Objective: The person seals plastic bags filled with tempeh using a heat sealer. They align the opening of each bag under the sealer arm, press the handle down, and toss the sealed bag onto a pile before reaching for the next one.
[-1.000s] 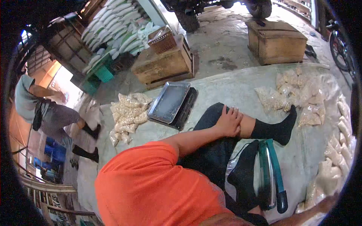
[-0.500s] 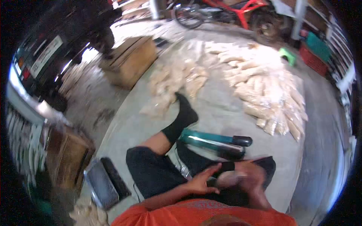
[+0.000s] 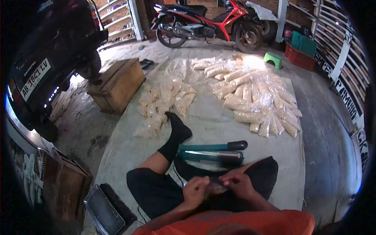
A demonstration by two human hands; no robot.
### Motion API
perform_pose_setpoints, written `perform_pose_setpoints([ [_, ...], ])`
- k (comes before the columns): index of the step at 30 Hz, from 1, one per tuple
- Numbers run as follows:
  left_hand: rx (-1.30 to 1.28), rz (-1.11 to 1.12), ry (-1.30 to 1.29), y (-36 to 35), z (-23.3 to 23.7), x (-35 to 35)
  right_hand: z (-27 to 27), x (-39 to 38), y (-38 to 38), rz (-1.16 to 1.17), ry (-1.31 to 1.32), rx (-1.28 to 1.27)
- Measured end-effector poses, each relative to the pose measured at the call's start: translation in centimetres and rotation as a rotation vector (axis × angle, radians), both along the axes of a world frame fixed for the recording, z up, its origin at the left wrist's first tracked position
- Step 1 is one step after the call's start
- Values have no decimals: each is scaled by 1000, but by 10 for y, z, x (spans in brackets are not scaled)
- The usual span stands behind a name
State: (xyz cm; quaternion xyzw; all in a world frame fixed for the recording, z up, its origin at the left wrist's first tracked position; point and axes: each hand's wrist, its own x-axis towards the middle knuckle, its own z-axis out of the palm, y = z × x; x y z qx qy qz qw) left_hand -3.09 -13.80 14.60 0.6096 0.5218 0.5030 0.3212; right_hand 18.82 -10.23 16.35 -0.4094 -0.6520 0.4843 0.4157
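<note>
Over my lap, my left hand (image 3: 196, 192) and my right hand (image 3: 238, 183) are close together, fingers closed on a clear plastic bag (image 3: 216, 188) stretched between them. Its contents are dim and I cannot make them out. Just beyond my hands, a green hand-lever heat sealer (image 3: 209, 156) with a black-tipped arm lies across the sheet by my crossed legs. Past my socked foot sits a loose group of filled clear bags (image 3: 166, 94). To the right lies a larger pile of long, plump bags (image 3: 258, 100) with pale contents.
A pale sheet (image 3: 207, 131) covers the floor. Left of it stand a wooden box (image 3: 117, 86), a second box (image 3: 68, 184) and a tray-like scale (image 3: 103, 209). Farther off are a parked vehicle (image 3: 43, 66), a red motorbike (image 3: 211, 23), a green stool (image 3: 273, 60) and stacked crates (image 3: 301, 49).
My left hand has gone from spread fingers to a grip on the bag. My right hand has drawn up beside it, and the blurred view has steadied.
</note>
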Motion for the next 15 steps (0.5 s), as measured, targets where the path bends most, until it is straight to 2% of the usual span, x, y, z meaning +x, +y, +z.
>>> perform_pose_setpoints([
  [1, 10, 68, -19, 6, -3, -2, 10, 1, -1, -17, -191, -86],
  [2, 10, 134, -35, 9, -6, -2, 5, 1, -1, -70, -238, -122],
  [4, -58, 94, -89, 14, -4, -3, 3, 0, 3, -111, -291, -30],
  [6, -421, 138, -275, 23, -5, -2, 2, -3, 11, -181, -319, -99],
  [8, -366, 143, -269, 36, -11, -2, -19, -4, 18, -256, -242, -39],
  [10, -356, 92, -368, 44, -16, -2, -3, -12, 19, -305, -177, -78],
  [12, -398, 76, -411, 48, -10, 4, -29, -13, 25, -307, -23, -51],
  [13, -380, 70, -468, 48, -7, 5, -31, -15, 24, -314, -19, -79],
  [15, -402, 85, -528, 50, -9, 10, -27, -17, 29, -235, 232, -267],
])
